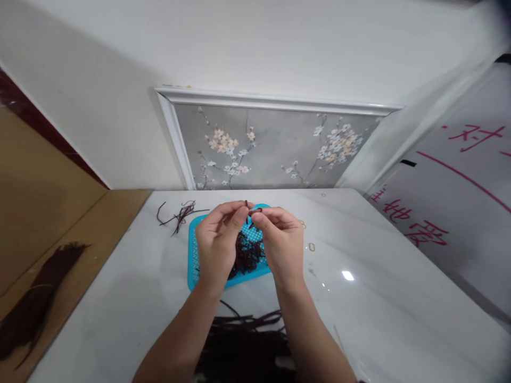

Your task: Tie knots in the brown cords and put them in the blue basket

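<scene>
Both hands are raised over a blue perforated plastic basket (192,250), their fingertips almost meeting. My left hand (219,236) pinches a thin dark brown strand (246,204) between thumb and forefinger. In my right hand (284,239), thumb and forefinger are closed on the same dark strand, which bends into a small loop near the thumb. Short, curled dark pieces (247,255) are heaped in the basket below, partly hidden by my hands. Nearer my body, between the forearms, lies a thick pile of long dark strands (245,340).
Some loose thin strands (183,214) lie on the white table (120,298) left of the basket. Rubber bands (312,247) are scattered to the right. A banded dark bundle (38,298) rests on a brown surface at left. A framed floral panel (271,149) stands behind the table.
</scene>
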Tool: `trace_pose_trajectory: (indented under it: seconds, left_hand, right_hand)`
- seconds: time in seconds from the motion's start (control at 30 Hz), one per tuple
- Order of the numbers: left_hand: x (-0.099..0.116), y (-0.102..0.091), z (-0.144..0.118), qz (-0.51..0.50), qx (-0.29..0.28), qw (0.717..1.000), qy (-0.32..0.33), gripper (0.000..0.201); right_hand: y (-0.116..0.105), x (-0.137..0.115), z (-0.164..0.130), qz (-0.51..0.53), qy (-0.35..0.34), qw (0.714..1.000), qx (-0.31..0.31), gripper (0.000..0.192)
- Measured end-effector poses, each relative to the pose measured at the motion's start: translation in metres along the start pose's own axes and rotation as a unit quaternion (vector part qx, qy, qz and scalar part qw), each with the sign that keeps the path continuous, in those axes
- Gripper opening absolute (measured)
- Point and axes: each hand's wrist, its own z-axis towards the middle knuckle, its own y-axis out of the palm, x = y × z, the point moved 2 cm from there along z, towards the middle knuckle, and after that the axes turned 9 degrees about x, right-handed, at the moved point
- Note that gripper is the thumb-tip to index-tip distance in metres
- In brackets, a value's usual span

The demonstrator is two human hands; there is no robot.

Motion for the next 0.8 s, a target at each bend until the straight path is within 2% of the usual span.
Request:
trace_pose_trajectory:
  seconds: [0.13, 0.23, 0.33, 0.43, 0.53, 0.67, 0.8]
  left_hand:
    - [0.0, 0.001, -0.01, 0.083, -0.025, 0.992, 0.096, 0.008]
    - [-0.002, 0.001, -0.012, 0.105, 0.008, 0.977, 0.188, 0.013]
    - [-0.003, -0.001, -0.009, 0.119, 0.039, 0.963, 0.24, 0.018]
    - [-0.002, -0.002, -0.006, 0.14, 0.044, 0.948, 0.284, 0.011]
    - [-0.002, -0.002, -0.007, 0.134, 0.038, 0.939, 0.314, 0.013]
    - [-0.003, -0.001, -0.008, 0.124, 0.015, 0.941, 0.315, 0.014]
    - [-0.002, 0.0, -0.005, 0.137, -0.012, 0.938, 0.318, 0.012]
  right_hand:
    - [-0.003, -0.003, -0.003, -0.039, -0.042, 0.998, 0.018, 0.014]
    - [-0.001, -0.009, -0.005, -0.043, -0.05, 0.998, 0.003, 0.014]
    - [0.003, -0.018, -0.009, -0.048, -0.059, 0.997, -0.034, 0.009]
    - [0.006, -0.023, -0.013, -0.07, -0.071, 0.993, -0.06, 0.007]
    - [0.006, -0.022, -0.013, -0.074, -0.071, 0.994, -0.049, 0.007]
    - [0.003, -0.015, -0.009, -0.058, -0.049, 0.997, -0.027, 0.018]
    - [0.001, -0.014, -0.006, -0.068, -0.056, 0.995, -0.036, 0.015]
